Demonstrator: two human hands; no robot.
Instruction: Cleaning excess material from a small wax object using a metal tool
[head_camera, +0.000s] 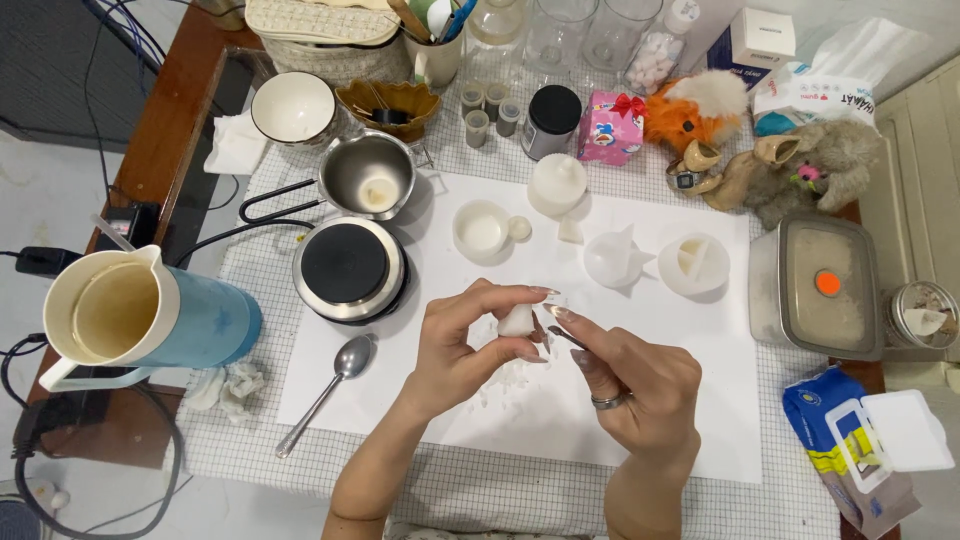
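pinching small white waxy lump (517, 321), left hand (462, 345).

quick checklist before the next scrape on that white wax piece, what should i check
1. Grip: left hand pinches the small white piece between its fingers: ok.
2. Tool: right hand holds a thin dark tool, tip at the piece: ok.
3. Catch surface: white shavings lie on the white sheet under the hands: ok.
4. Elbow room: spoon and hot plate lie apart from the hands: ok.
5. Tool edge sharpness: cannot tell.
6. Hot plate on or off: cannot tell.
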